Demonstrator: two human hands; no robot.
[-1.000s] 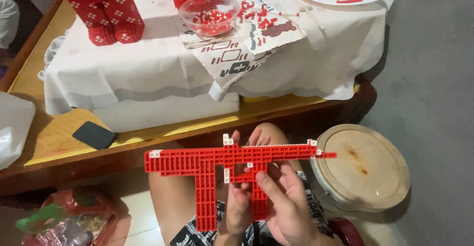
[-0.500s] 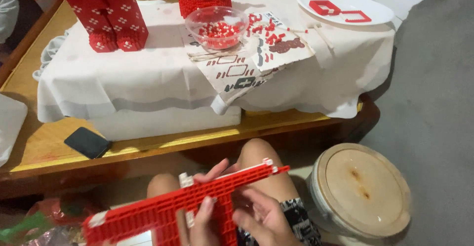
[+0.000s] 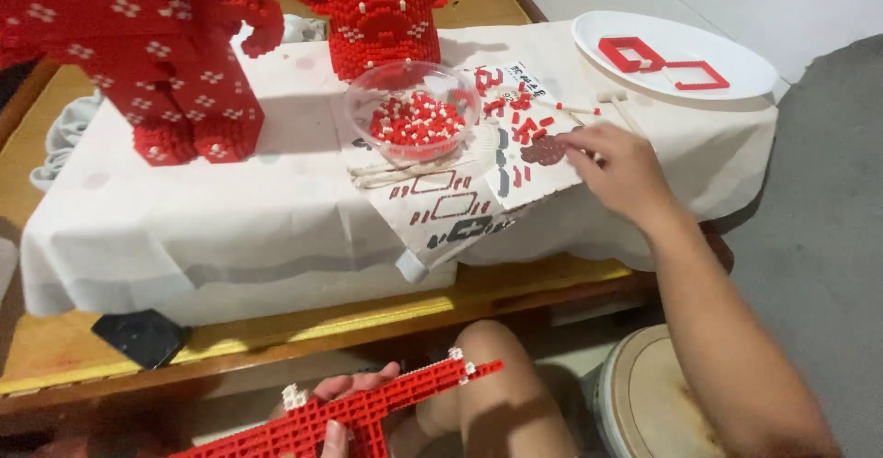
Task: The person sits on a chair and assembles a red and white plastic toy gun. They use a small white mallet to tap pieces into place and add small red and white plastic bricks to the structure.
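Observation:
My left hand (image 3: 345, 398) holds a long red brick-built frame (image 3: 368, 409) low over my knee, at the bottom edge of the view. My right hand (image 3: 618, 171) reaches over the table and its fingertips touch loose red bricks (image 3: 522, 123) lying on a printed instruction sheet (image 3: 460, 202). Whether it has pinched a brick I cannot tell. A clear bowl (image 3: 411, 120) of small red and white bricks stands just left of that hand.
Two big red brick-built figures (image 3: 175, 53) (image 3: 377, 12) stand at the back on a white cloth (image 3: 230, 228). A white plate (image 3: 676, 53) with red frame pieces is at the back right. A dark phone (image 3: 140, 337) lies on the wooden table edge. A round stool (image 3: 648, 403) is by my knee.
My right hand has let go of the red frame and reached up to the loose bricks on the sheet. The frame has dropped lower in view, held by the left hand alone.

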